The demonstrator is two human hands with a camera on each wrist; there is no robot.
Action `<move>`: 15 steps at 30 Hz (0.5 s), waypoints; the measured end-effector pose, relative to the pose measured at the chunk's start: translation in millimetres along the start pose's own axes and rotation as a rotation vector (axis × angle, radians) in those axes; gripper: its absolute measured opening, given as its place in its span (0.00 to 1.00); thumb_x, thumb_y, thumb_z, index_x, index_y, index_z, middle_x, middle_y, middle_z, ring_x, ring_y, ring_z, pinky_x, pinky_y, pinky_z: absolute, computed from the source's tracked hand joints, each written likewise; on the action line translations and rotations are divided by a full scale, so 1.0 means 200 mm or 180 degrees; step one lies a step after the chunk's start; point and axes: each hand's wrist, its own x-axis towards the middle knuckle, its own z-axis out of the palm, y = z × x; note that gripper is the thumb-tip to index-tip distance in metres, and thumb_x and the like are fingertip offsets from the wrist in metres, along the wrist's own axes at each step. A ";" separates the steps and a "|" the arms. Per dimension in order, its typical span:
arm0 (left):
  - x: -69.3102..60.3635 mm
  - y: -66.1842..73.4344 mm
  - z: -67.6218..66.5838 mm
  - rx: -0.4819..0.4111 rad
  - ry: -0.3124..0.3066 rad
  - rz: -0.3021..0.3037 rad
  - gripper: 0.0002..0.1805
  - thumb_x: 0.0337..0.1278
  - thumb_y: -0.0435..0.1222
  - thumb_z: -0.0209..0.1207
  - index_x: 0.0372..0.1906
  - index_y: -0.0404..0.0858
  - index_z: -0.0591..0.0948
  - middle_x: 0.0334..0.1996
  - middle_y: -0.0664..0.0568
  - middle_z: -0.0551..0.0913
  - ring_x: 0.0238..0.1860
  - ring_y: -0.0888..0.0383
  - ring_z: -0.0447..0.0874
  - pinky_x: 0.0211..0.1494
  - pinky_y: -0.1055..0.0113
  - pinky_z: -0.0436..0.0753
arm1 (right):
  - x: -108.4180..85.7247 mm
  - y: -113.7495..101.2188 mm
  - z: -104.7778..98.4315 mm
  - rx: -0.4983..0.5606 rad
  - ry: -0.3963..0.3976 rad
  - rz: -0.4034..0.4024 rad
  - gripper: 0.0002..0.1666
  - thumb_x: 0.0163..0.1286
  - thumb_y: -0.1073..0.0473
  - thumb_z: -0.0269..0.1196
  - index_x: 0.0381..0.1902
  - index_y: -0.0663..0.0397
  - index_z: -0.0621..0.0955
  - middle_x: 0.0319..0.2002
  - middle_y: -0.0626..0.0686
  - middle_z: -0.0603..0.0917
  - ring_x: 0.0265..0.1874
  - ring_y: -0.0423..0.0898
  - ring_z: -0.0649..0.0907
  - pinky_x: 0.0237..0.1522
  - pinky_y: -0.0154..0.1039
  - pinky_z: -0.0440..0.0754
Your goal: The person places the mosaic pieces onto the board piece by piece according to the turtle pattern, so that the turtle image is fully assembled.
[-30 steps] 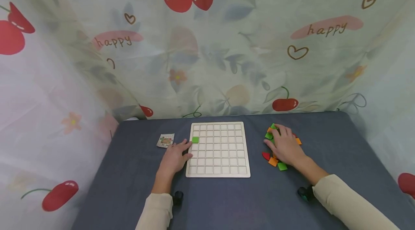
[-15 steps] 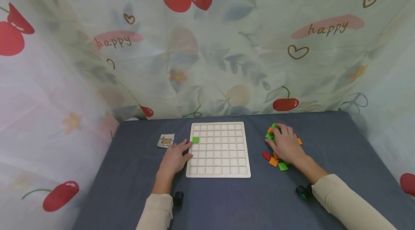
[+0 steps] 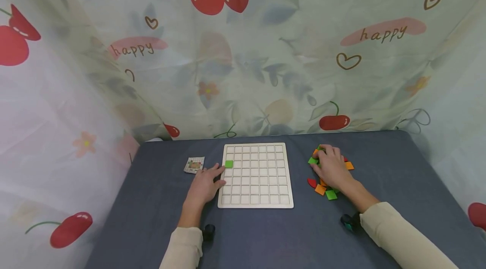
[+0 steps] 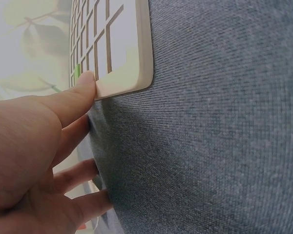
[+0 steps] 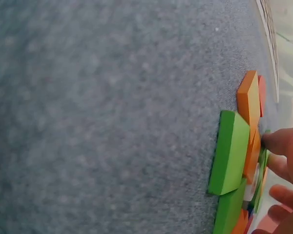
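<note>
A pale grid board (image 3: 258,201) lies flat on the table, with one green square tile (image 3: 228,164) in a cell near its left edge. My left hand (image 3: 203,184) rests at that edge, fingers spread; in the left wrist view its thumb (image 4: 80,92) touches the board's rim. To the right of the board, my right hand (image 3: 333,170) is over a loose pile of coloured tiles. Its thumb and index finger pinch a green tile (image 3: 313,160). Orange tiles (image 3: 320,189), a red piece (image 3: 311,182) and another green tile (image 3: 331,195) show around the hand, which hides part of the pile.
A small printed card (image 3: 194,165) lies left of the board, close to my left fingers. Dark cloth (image 3: 258,239) covers the table. A patterned curtain (image 3: 243,92) hangs behind its far edge. Each wrist wears a small black device (image 3: 208,232).
My right hand has shifted slightly left, its thumb and index finger closing on a green tile that has moved a little left. The left hand and board have stayed put.
</note>
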 end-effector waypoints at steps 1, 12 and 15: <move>0.00 0.00 0.00 0.0001 0.0000 0.0008 0.31 0.68 0.44 0.63 0.74 0.51 0.73 0.78 0.49 0.67 0.79 0.29 0.56 0.76 0.32 0.64 | 0.00 0.00 0.00 0.0005 0.0005 -0.0014 0.15 0.73 0.56 0.66 0.49 0.61 0.81 0.69 0.69 0.68 0.66 0.71 0.64 0.64 0.70 0.69; 0.00 0.00 0.00 -0.0003 0.0011 0.0008 0.31 0.68 0.44 0.63 0.74 0.51 0.73 0.78 0.49 0.67 0.79 0.30 0.56 0.76 0.32 0.64 | 0.04 -0.04 -0.03 -0.0085 0.0248 -0.0521 0.14 0.69 0.58 0.70 0.48 0.61 0.84 0.60 0.65 0.77 0.59 0.65 0.72 0.63 0.62 0.75; 0.00 0.00 0.00 -0.0009 0.0009 0.0018 0.31 0.68 0.44 0.63 0.74 0.51 0.73 0.78 0.49 0.67 0.79 0.30 0.56 0.76 0.32 0.64 | 0.05 -0.05 -0.05 -0.0121 0.0221 -0.0627 0.15 0.69 0.57 0.69 0.48 0.61 0.84 0.56 0.63 0.79 0.55 0.63 0.74 0.61 0.58 0.77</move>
